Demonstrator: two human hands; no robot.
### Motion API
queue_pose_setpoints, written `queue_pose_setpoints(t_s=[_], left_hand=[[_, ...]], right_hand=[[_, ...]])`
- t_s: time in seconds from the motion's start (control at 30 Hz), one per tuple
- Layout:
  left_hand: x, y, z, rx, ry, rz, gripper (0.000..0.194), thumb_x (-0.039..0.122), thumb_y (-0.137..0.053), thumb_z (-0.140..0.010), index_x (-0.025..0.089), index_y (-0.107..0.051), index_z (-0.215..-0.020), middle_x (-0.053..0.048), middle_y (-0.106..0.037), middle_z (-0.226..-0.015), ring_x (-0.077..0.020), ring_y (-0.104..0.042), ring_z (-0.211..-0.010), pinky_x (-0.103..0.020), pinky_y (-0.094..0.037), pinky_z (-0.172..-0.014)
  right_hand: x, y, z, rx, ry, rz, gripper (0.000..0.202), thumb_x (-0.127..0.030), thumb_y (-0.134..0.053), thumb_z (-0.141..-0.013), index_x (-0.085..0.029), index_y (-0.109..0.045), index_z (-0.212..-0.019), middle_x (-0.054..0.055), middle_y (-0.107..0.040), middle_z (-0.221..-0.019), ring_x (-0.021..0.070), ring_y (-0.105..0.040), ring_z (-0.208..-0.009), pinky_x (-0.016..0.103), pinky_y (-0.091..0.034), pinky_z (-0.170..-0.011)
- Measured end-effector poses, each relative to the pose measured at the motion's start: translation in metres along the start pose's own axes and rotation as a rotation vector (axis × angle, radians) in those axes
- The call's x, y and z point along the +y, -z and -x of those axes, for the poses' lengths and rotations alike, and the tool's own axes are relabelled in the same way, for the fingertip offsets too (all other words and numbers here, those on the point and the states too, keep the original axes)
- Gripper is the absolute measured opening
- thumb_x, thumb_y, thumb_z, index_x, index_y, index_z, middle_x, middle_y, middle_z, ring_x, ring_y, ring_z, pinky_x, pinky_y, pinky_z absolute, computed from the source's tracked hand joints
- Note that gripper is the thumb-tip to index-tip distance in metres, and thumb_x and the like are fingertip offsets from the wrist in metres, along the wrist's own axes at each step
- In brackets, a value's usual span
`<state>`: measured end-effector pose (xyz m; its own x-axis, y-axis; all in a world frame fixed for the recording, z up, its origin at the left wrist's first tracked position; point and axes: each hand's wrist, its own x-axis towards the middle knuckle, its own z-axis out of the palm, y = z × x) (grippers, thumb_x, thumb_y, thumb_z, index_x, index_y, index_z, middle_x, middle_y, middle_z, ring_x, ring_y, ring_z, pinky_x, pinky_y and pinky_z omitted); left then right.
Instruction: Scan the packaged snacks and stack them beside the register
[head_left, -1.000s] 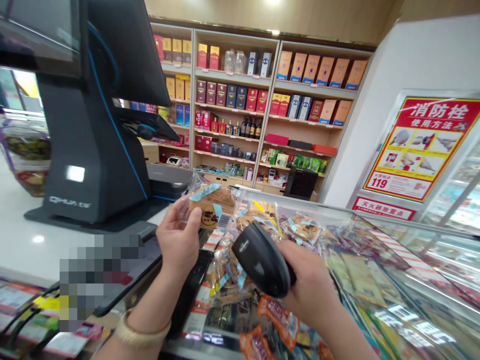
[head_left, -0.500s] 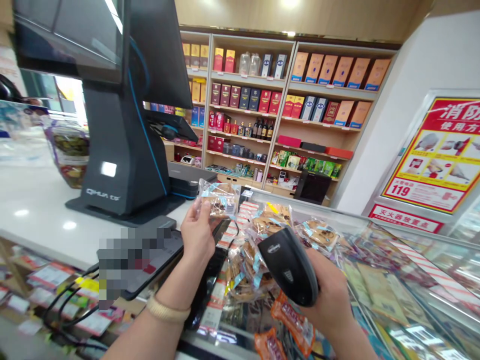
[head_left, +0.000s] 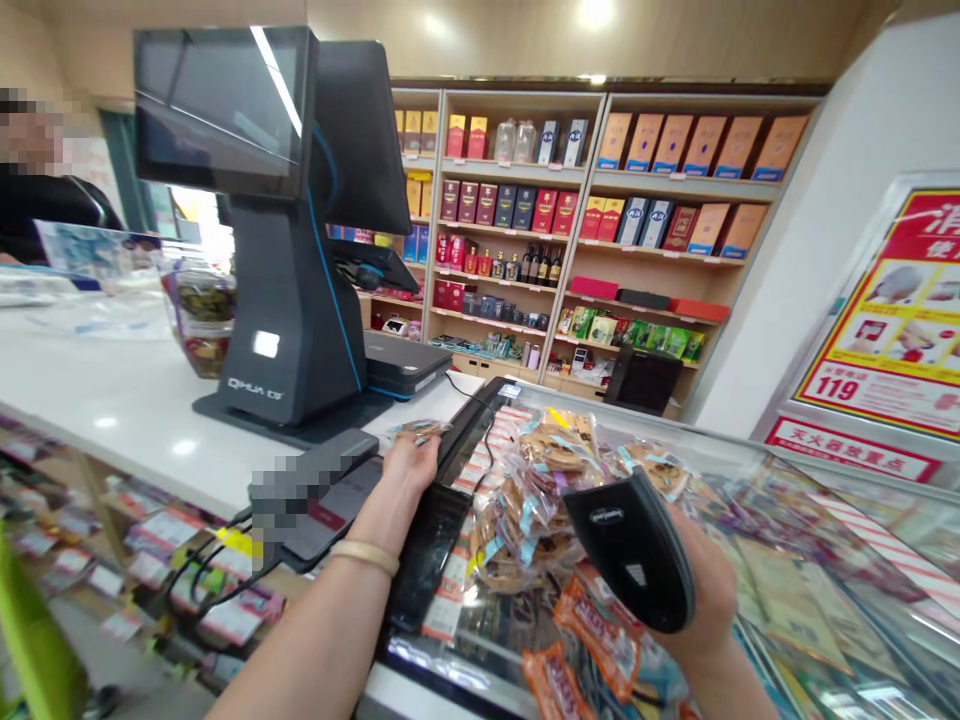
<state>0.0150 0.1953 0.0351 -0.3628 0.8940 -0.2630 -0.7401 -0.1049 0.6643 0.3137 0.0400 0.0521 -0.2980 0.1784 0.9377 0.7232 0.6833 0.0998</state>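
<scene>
Near the white counter's edge, my left hand [head_left: 409,464] is closed on a clear-wrapped cookie packet [head_left: 420,430], which lies almost flat and shows only its thin upper side. My right hand [head_left: 701,575] grips a black barcode scanner [head_left: 634,545], its head pointing left over the glass counter. Beneath and beyond the scanner is a heap of wrapped cookie packets [head_left: 517,520], brown with light blue print. Several orange-wrapped snack packets [head_left: 596,635] lie on the glass closer to me, partly hidden by the scanner and my right hand.
A dark point-of-sale terminal [head_left: 289,300] stands on the white counter [head_left: 142,400] at the left, beside a plastic jar [head_left: 202,315]. A phone [head_left: 330,515] and cables lie by the counter edge. Boxed bottles fill the back shelves [head_left: 517,170]. Part of a person [head_left: 45,210] shows far left.
My left hand has lowered the cookie packet toward the white counter and tipped it flatter. The scanner stays in my right hand. The view has swung left, bringing a person into sight.
</scene>
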Motion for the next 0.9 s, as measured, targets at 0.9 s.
queue_pose_setpoints(t_s=[0.9], left_hand=[[-0.028, -0.023, 0.093, -0.863, -0.677, -0.829, 0.048, 0.044, -0.064, -0.077, 0.02, -0.067, -0.118, -0.009, -0.064, -0.127, -0.0281, -0.055, -0.121, -0.039, -0.037, -0.108]], right_hand=[[0.008, 0.004, -0.009, 0.158, -0.055, 0.106, 0.012, -0.031, -0.065, -0.082, -0.022, -0.058, -0.084, -0.001, -0.055, -0.061, 0.0172, -0.057, -0.055, 0.027, -0.043, -0.049]])
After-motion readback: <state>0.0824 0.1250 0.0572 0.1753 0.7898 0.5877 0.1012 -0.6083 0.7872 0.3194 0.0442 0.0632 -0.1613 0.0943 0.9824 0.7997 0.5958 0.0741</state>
